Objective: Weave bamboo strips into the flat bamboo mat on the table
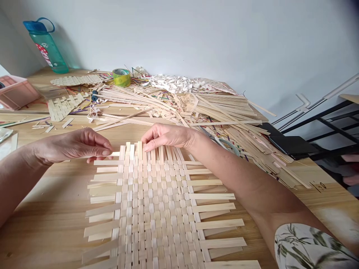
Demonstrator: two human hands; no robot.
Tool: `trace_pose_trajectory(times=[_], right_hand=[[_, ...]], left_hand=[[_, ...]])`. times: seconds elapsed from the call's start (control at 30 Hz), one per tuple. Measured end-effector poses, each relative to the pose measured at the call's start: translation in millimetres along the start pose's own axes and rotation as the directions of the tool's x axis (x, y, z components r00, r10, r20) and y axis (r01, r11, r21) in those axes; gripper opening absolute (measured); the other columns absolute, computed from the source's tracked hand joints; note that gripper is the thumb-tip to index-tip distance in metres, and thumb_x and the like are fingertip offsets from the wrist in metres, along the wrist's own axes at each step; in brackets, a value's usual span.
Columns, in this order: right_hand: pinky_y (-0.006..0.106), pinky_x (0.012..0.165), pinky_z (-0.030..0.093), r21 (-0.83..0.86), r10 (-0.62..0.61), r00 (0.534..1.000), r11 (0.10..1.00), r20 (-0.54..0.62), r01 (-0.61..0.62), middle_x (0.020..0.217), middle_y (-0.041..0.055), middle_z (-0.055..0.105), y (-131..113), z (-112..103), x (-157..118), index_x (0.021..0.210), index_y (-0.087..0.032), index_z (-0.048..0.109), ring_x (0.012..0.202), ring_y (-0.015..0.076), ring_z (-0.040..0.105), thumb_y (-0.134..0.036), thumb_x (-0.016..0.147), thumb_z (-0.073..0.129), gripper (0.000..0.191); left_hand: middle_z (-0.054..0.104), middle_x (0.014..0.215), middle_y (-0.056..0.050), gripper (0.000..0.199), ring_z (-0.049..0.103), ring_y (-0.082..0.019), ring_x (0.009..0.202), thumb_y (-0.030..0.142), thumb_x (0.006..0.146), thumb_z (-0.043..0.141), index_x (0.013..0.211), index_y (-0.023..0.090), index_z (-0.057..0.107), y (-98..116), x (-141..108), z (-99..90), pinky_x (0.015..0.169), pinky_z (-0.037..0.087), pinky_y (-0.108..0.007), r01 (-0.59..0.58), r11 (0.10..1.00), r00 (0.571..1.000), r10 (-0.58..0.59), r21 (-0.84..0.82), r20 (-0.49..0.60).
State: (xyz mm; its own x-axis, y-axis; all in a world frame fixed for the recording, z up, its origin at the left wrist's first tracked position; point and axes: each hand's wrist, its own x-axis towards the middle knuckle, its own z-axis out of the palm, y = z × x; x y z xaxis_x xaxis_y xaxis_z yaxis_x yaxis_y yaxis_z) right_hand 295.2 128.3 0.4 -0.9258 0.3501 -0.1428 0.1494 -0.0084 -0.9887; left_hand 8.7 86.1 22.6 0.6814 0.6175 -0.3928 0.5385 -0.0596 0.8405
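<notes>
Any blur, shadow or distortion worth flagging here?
Head view: soft light, with a faint shadow on the wall beside the bottle; a whitish blur over the table at lower right; a darkened top-right corner; the bottle leans, probably lens distortion; the woven mat looks fairly sharp.

The near end of the woven mat (157, 209) runs off the bottom of the view, the left hand (92, 146) covers part of the pale strip (115, 154) pinched in it, and most of the right hand's (165, 136) fingers are tucked behind its thumb. Over there the scissors' (221, 141) blades get lost among loose strips, while the pink box (21, 93), black rack (331, 129) and leafy sleeve (305, 243) are all cut off at the sides; I can't make out the whitish blur (336, 224) at right.
</notes>
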Motion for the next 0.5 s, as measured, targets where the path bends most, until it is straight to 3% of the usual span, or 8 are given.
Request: trace_pose_trajectory(times=[0.27,0.5], right_hand=[[0.022,0.069,0.048,0.016,-0.018,1.0,1.0,0.013,0.018,0.085,0.0038,0.072,2.3,-0.9,-0.2,0.09,-0.011,0.074,0.073,0.0092,0.061,-0.021,0.082,0.068,0.014],[0.02,0.069,0.048,0.016,-0.022,1.0,1.0,0.022,0.022,0.084,0.0028,0.07,3.1,0.2,-0.4,0.089,-0.011,0.072,0.075,0.0087,0.059,-0.02,0.084,0.068,0.011]], left_hand=[[0.043,0.062,0.002,0.037,0.038,-0.009,0.056,0.043,0.093,0.057,0.069,0.015,0.06,-1.9,1.0,0.9,0.053,0.037,-0.017,0.019,1.0,1.0,-0.019,-0.009,0.015],[0.044,0.063,0.002,0.035,0.04,-0.01,0.058,0.044,0.092,0.057,0.074,0.015,0.067,1.5,2.7,3.2,0.054,0.038,-0.018,-0.003,1.0,1.0,0.003,0.03,-0.025]])
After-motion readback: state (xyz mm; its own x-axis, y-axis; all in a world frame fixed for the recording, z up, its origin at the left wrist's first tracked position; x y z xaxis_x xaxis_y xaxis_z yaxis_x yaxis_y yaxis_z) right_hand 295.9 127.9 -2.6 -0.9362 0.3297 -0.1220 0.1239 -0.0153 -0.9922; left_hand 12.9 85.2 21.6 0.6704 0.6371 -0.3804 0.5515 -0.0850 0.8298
